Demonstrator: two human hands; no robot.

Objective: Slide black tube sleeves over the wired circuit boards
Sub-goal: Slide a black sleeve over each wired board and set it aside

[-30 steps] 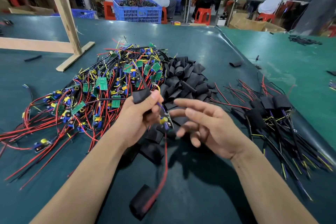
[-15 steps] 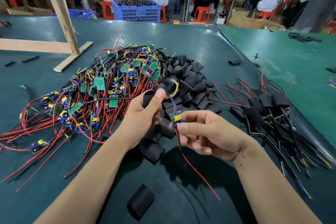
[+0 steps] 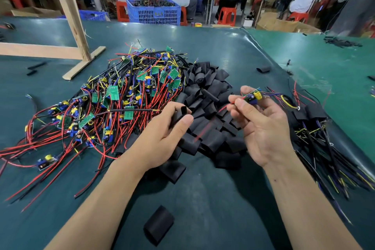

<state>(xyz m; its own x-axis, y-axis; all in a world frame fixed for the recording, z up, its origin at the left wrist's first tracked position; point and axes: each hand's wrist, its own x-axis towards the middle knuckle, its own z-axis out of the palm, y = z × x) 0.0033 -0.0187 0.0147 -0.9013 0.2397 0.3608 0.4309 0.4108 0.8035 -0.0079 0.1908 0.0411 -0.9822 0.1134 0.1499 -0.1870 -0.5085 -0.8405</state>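
At the centre of the frame the left hand (image 3: 164, 138) pinches a black sleeve (image 3: 181, 114) between thumb and fingers, its open mouth turned up and to the right. Just right of it, the right hand (image 3: 263, 126) holds a small circuit board (image 3: 252, 96) at its fingertips, with a yellow part on top; its wires trail off to the right and a red wire (image 3: 211, 121) hangs blurred between the two hands. Board and sleeve are near each other but apart, so the sleeve is not yet on.

The sleeve looks light, soft and easily flattened, so I would expect a grip at its sides to keep the mouth round. The board looks stiff but delicate at its soldered wires, so holding it by its edges seems safer than pulling on the leads, which could snag.

Below and behind the hands lies a heap of loose sleeves (image 3: 209, 95), with one stray sleeve (image 3: 159, 224) at the lower middle. To the left sprawls a tangle of boards and wires (image 3: 113, 105); at the right edge lies a bundle that appears already sleeved (image 3: 316, 128). All rest on a green table (image 3: 203, 46), with a wooden frame (image 3: 69, 14) at upper left, and a blue crate (image 3: 154, 13) and seated people beyond.
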